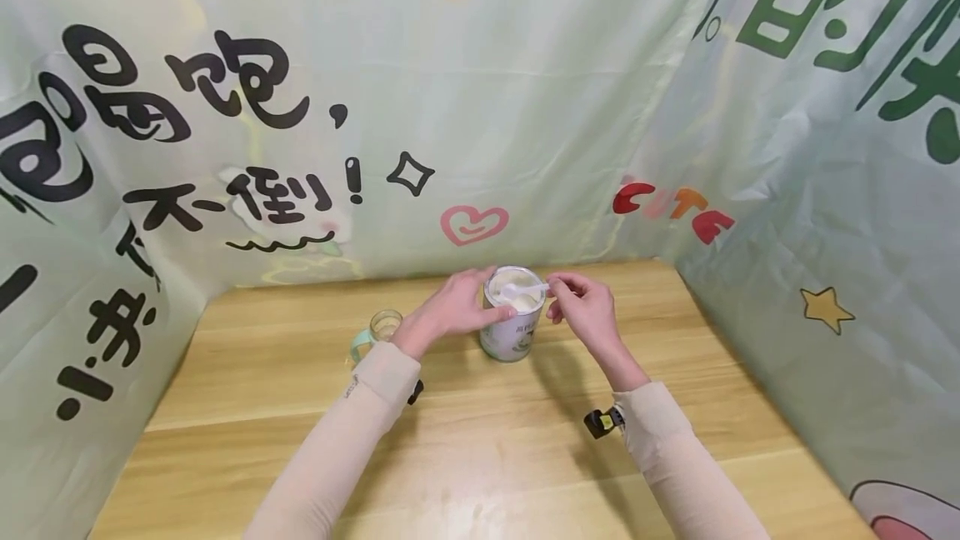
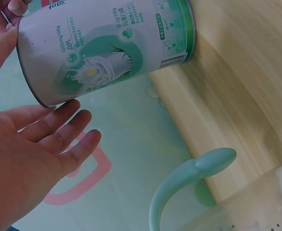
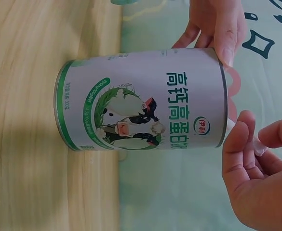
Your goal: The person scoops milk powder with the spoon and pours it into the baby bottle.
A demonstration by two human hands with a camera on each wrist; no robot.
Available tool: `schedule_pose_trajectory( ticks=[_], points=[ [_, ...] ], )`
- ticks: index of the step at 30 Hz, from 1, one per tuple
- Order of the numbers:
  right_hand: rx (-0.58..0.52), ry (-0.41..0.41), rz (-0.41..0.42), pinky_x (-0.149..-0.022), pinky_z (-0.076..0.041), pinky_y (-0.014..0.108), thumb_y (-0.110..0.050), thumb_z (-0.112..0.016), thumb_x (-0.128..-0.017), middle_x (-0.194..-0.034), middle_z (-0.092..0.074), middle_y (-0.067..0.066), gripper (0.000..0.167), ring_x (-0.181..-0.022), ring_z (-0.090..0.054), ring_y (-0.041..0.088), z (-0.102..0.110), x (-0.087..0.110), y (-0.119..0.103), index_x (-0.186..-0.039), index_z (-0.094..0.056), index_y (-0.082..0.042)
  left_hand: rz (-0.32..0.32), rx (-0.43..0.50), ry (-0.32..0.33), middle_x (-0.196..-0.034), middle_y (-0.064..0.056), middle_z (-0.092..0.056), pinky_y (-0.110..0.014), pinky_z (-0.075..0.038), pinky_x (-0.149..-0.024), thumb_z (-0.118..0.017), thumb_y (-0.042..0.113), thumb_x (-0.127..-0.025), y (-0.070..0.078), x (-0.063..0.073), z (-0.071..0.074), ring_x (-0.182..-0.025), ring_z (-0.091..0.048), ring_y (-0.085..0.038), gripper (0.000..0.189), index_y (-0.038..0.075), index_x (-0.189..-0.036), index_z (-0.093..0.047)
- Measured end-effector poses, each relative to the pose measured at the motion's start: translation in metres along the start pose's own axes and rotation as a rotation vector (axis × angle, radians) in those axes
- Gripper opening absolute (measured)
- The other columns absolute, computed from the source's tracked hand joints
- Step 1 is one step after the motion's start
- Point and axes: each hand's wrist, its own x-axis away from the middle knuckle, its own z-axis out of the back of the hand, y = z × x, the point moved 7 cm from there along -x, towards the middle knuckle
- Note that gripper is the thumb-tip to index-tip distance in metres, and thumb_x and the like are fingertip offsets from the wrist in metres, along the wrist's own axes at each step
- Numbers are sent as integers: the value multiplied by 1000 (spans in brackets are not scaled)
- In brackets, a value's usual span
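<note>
A white and green milk powder can (image 1: 510,342), with a cow printed on its label, stands upright and uncovered on the table. My left hand (image 1: 459,304) holds it near the top rim, thumb at the front and fingers round the far side. In the left wrist view the ring and little fingers spread off the can. Over the mouth, my right hand (image 1: 588,315) pinches the handle of a white plastic scoop (image 1: 516,290) between thumb and fingertips. The scoop's bowl lies within the opening, above pale powder (image 1: 528,304).
Left of the can, partly behind my left forearm, is a clear cup (image 1: 386,323) with a mint handle (image 2: 177,185) and dark printed marks. Printed cloth walls (image 1: 480,148) enclose the back and sides of the wooden table (image 1: 480,457).
</note>
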Motion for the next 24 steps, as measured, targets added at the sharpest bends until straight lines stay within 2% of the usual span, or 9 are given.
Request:
schedule_pose_trajectory(
  ticks=[8,14,24],
  points=[
    [21,-18,23,-57,-60,24,-17,-62,-104,-101,-73,30,29,-59,-66,8,-2,-5,-4,-119,-74,5,-1,-20,-13,-158,-24,-51,-51,-42,-122,-73,58,-94,2,-3,3,-147,-49,-38,98,-4,-160,-37],
    [53,-35,26,-59,-60,24,-18,-63,-104,-103,-73,29,28,-60,-66,9,-4,-5,-5,-118,-75,2,-18,-15,-3,-158,-24,-51,-50,-42,-122,-74,57,-93,2,-4,4,-147,-50,-38,98,-5,-159,-38],
    [84,-65,29,-60,-60,24,-20,-61,-105,-103,-74,28,31,-62,-67,9,-7,-4,-6,-123,-75,1,-2,-16,-12,-160,-24,-48,-51,-41,-124,-74,57,-93,0,-3,1,-149,-47,-39,98,-5,-160,-37]
  ],
)
